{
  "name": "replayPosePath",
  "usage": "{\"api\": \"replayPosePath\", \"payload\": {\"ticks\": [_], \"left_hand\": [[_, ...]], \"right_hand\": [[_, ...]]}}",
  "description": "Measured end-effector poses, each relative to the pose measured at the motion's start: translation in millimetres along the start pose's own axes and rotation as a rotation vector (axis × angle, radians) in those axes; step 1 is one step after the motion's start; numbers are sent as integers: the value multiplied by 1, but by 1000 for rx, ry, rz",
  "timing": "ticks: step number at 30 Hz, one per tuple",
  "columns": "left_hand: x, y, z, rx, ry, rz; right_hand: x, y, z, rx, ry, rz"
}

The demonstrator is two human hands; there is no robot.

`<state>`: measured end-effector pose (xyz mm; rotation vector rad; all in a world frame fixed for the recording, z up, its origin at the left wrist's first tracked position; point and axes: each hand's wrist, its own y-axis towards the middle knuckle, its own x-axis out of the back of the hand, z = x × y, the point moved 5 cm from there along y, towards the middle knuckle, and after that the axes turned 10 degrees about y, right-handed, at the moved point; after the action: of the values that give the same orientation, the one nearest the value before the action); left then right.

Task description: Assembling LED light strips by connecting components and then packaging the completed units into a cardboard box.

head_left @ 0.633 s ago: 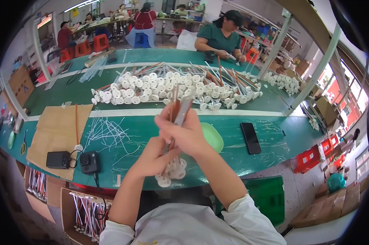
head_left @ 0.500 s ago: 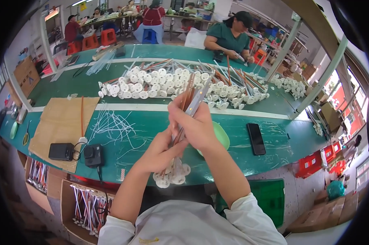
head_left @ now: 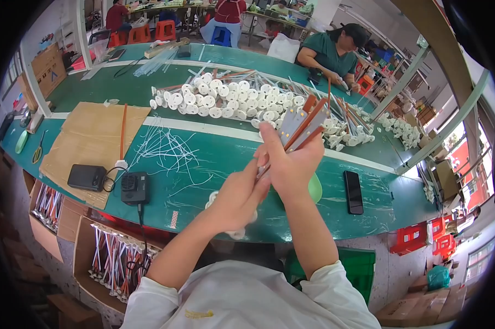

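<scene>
A bundle of LED strips [head_left: 304,125], grey and orange-brown with small yellow chips, slants across both my hands above the near side of the bench. My right hand [head_left: 294,167] wraps round its upper part, the strip ends fanning out above the thumb. Lower down, my left hand [head_left: 231,200] is closed round the same bundle and hides much of it. Round white caps [head_left: 237,234] poke out beneath that hand. Partly behind my right wrist is a light green dish [head_left: 315,189]. Beyond the hands, a long heap of similar capped strips [head_left: 225,101] lies on the bench.
A black phone [head_left: 353,192] lies to the right. Thin white wires [head_left: 165,145], a cardboard sheet [head_left: 75,145] and two black devices [head_left: 135,188] are on the left. Below the bench stands a box of capped strips [head_left: 113,263]. A co-worker [head_left: 335,55] sits across.
My right hand has shifted right and turned, so the strip ends now spread apart. The left hand remains on the bundle's lower part. The view has shifted slightly.
</scene>
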<state>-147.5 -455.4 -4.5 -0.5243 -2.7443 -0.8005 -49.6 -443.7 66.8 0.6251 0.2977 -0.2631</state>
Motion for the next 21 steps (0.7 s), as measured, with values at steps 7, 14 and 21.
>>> {"api": "replayPosePath", "payload": {"ticks": [7, 14, 21], "left_hand": [[-6, -13, 9, 206, -416, 321], [-7, -34, -4, 368, -660, 510], [-11, -58, -13, 239, -329, 176]], "right_hand": [[2, -11, -8, -493, 188, 410], [6, -26, -2, -286, 146, 336], [1, -39, 10, -176, 206, 394]]}}
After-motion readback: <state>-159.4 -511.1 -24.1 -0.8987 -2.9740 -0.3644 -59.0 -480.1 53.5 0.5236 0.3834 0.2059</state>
